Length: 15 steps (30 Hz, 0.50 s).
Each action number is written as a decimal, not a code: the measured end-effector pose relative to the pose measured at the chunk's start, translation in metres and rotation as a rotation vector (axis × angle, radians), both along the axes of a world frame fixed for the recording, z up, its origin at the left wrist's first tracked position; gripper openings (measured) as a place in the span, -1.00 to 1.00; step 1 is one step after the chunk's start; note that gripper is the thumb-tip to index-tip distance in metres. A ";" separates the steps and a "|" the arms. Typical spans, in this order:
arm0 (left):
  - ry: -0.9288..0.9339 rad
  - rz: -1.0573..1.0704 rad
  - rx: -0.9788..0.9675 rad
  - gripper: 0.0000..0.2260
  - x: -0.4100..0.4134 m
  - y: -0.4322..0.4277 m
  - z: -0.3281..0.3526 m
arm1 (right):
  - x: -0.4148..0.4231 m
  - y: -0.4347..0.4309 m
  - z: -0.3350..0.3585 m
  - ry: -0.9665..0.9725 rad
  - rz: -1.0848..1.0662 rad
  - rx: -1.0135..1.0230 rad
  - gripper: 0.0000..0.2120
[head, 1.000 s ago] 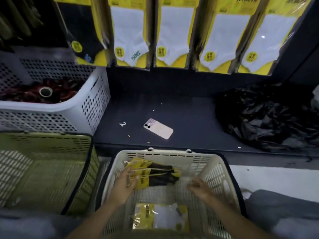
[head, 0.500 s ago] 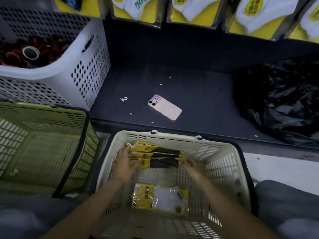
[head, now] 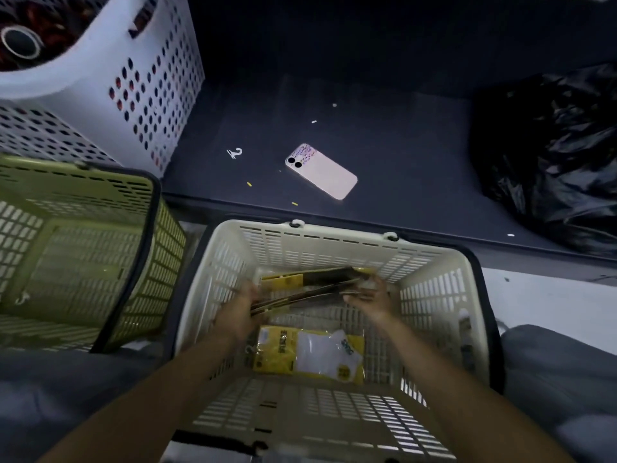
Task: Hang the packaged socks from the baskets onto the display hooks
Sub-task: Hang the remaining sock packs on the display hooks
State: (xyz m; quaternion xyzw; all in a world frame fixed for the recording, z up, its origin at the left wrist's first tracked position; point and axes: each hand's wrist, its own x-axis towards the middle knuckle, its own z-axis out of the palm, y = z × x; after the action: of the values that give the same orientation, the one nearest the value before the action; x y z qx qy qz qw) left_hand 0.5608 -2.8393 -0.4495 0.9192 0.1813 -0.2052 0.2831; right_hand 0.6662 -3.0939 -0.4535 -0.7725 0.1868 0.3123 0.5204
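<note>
Both my hands are inside the cream basket (head: 334, 238). A small stack of black sock packs (head: 310, 289) with yellow card tops is tilted up on edge between them. My left hand (head: 238, 312) grips the stack's left end, and my right hand (head: 370, 297) pinches its right end. One pack of white socks (head: 310, 354) on yellow card lies flat on the basket floor, just below the held stack. The display hooks are out of view.
A green basket (head: 83, 248) sits to the left, with a small white hook on its floor. A white perforated bin (head: 133, 81) stands behind it. On the dark shelf lie a pink phone (head: 322, 170), a loose white hook (head: 235, 152) and a black plastic bag (head: 551, 155).
The view tipped down, so the hanging sock packs left the frame. My right hand reached the black packs, and both hands turned the stack up on edge.
</note>
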 end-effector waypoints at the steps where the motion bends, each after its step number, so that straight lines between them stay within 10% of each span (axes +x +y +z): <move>1: -0.021 0.027 -0.036 -0.77 0.003 -0.002 0.005 | 0.000 -0.002 0.001 -0.008 0.013 -0.004 -0.26; 15: -0.168 0.310 -0.451 -0.72 0.025 -0.002 0.032 | 0.013 -0.021 0.008 -0.089 0.406 -0.156 -0.87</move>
State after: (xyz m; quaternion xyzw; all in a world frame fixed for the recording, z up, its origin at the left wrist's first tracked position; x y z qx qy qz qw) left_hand 0.5858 -2.8412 -0.4179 0.8080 0.2453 -0.1178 0.5226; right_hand 0.6791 -3.1149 -0.4453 -0.8450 0.0280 0.3609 0.3935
